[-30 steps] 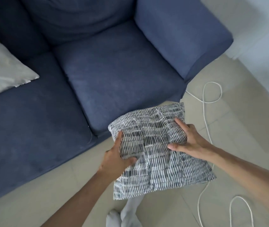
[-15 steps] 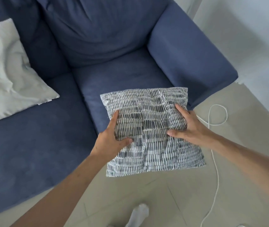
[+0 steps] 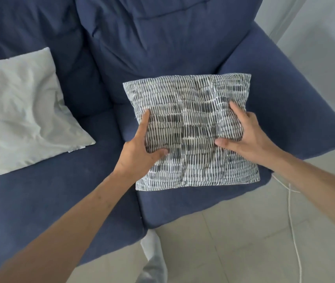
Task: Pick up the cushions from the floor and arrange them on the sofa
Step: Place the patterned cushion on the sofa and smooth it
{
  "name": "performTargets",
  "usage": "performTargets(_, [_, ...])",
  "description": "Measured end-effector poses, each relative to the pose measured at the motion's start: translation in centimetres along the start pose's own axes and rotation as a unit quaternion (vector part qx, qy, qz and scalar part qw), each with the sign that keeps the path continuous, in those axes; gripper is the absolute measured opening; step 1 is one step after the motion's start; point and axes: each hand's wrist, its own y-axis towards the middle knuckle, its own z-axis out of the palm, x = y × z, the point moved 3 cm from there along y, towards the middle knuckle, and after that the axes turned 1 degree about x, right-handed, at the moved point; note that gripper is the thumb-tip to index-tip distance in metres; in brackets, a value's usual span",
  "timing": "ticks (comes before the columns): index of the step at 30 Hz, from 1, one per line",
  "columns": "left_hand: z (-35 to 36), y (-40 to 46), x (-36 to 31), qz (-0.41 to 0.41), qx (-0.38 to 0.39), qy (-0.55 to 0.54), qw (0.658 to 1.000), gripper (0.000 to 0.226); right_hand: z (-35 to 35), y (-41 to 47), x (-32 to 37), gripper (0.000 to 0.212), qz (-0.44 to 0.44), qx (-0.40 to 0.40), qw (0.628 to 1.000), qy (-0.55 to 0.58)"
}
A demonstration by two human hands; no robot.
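Left hand: fingers pinching a fold of the patterned cushion at its left side, thumb lying on top.
Right hand: gripping the cushion's right side, thumb pressing the face.
Patterned cushion: hanging over the right seat of the blue sofa, right edge nearing the armrest.
Open room: bare seat lying between it and the white cushion on the left.
Floor: white cable running beside the sofa.

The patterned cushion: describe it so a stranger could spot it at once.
Start at the blue sofa and go to its right-hand seat by the armrest. The patterned cushion is held there in both hands, covered in grey-and-white dashes, unlike the plain pale cushion on the left.
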Motion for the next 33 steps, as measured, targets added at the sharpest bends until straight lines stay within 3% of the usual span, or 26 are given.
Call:
performTargets(7, [-1.8,9.1,1.5,0.085,-0.002,0.039,0.996,0.128,0.3,11.3,2.9,0.122,-0.025,-0.061,0.998,-0.021])
performTargets(12, [-2.6,15.6,4.1,0.086,-0.013,0.037,0.996,0.126,0.6,18.6,3.9,0.12,-0.038,-0.093,0.994,-0.032])
performTargets(25, [-3.1,20.8,8.7,0.006,0.0,0.028,1.0,0.12,3.9,26.7,1.8,0.128,-0.001,-0.011,0.998,-0.055])
performTargets(33, [-3.8,21.5,5.9,-0.075,-0.117,-0.048,0.989,0.108,1.8,28.9,1.4,0.111,-0.033,0.0,0.999,0.035])
